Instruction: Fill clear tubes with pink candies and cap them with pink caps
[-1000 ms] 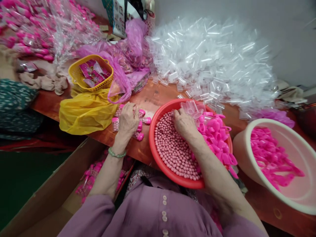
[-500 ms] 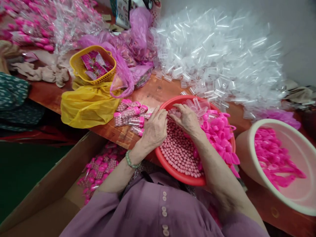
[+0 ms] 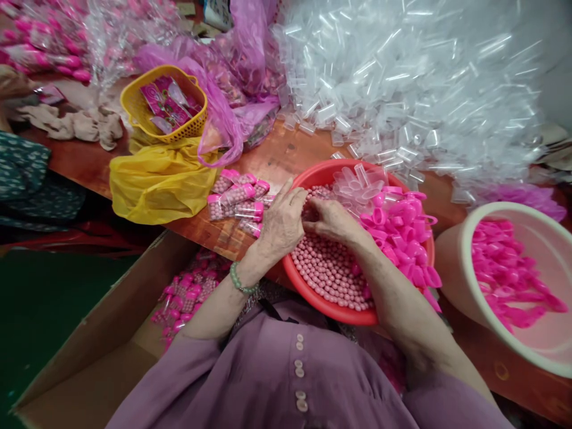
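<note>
A red basin point(image 3: 331, 316) holds pink beads point(image 3: 328, 274), clear plastic tubes point(image 3: 357, 186) and bright pink plastic caps point(image 3: 402, 232). My left hand point(image 3: 281, 221) is at the basin's left rim, back of the hand up, fingers bent together; whatever they hold is hidden. Over the beads, my right hand point(image 3: 336, 221) is closed, its fingertips meeting the left hand's; what lies between them cannot be made out. Bead-filled tubes with pink caps point(image 3: 236, 195) lie on the table just left of my left hand.
A big heap of clear tubes point(image 3: 402, 89) covers the back right. At right stands a white bucket point(image 3: 465, 268) of pink parts. Left are a yellow basket point(image 3: 129, 113), a yellow bag point(image 3: 156, 190) and a cardboard box point(image 3: 102, 333) with filled tubes. Another person's sleeve point(image 3: 22, 173) shows far left.
My right hand has moved lower and closed its fingers near my left hand, which stays at the rim. The whole view has shifted slightly.
</note>
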Demonstrator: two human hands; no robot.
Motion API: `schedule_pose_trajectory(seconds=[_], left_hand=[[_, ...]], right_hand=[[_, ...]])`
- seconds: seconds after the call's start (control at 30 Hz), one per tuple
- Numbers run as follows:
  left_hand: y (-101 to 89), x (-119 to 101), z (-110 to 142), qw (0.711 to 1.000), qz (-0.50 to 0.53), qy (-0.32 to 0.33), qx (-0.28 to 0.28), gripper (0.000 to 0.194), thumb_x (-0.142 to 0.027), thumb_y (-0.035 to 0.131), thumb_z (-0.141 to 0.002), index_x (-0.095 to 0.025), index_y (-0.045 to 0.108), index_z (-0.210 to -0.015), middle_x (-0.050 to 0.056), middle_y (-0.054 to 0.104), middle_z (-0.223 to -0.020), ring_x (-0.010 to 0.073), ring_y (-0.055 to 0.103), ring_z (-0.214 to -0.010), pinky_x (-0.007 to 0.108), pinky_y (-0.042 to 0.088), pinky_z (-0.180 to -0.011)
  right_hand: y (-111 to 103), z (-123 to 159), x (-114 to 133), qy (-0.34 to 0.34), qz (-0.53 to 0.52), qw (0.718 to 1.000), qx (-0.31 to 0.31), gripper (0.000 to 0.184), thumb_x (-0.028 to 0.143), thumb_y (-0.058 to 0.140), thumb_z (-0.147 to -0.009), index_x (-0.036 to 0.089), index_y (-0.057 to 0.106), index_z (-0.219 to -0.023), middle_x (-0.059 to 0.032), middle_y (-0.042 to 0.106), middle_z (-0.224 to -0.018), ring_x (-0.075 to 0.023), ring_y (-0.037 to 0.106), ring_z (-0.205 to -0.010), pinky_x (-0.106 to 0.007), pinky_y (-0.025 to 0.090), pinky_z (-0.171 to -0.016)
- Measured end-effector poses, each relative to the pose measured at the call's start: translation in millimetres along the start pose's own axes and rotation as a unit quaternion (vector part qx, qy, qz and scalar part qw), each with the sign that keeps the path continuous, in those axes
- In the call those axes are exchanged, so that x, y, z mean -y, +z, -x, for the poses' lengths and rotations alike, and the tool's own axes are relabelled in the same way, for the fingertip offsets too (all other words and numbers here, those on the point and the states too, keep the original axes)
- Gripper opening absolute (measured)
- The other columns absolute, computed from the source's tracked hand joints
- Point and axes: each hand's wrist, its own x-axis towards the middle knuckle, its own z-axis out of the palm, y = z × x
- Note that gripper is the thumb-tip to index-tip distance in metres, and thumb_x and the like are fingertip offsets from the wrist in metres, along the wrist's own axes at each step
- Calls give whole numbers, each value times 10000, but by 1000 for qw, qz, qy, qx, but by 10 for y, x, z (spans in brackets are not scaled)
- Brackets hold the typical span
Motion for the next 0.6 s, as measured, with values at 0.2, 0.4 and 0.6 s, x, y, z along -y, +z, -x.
schedule_pose_trajectory(seconds=[0.2, 0.4, 0.6], left_hand=[[10, 22, -5, 1000, 10, 2, -23, 377, -75, 366, -920, -118, 605, -1208, 155, 701, -1258, 275, 556, -1376, 536, 400, -1205], [0, 34, -19, 1000, 7, -9, -11, 385, -56, 387, -890, -111, 609, -1200, 154, 698, -1267, 280, 559, -1371, 531, 378, -1221], [-16, 63, -16, 1000, 17, -5, 0, 389, -83, 369, -913, -118, 607, -1219, 159, 694, -1274, 276, 536, -1401, 525, 385, -1213]], right_hand=[[76, 5, 156, -32, 221, 974, -36, 311, 13, 446, -909, 62, 701, -1078, -201, 733, -1030, -281, 686, -941, -350, 489, -779], [278, 23, 263, -105, 193, 975, 25, 343, -21, 440, -910, 71, 738, -1052, -179, 761, -1049, -252, 707, -956, -332, 514, -831], [82, 23, 47, -148, -20, 983, 110, 415, -35, 579, -724, 116, 722, -1083, -74, 762, -981, -198, 671, -849, -277, 490, -776]])
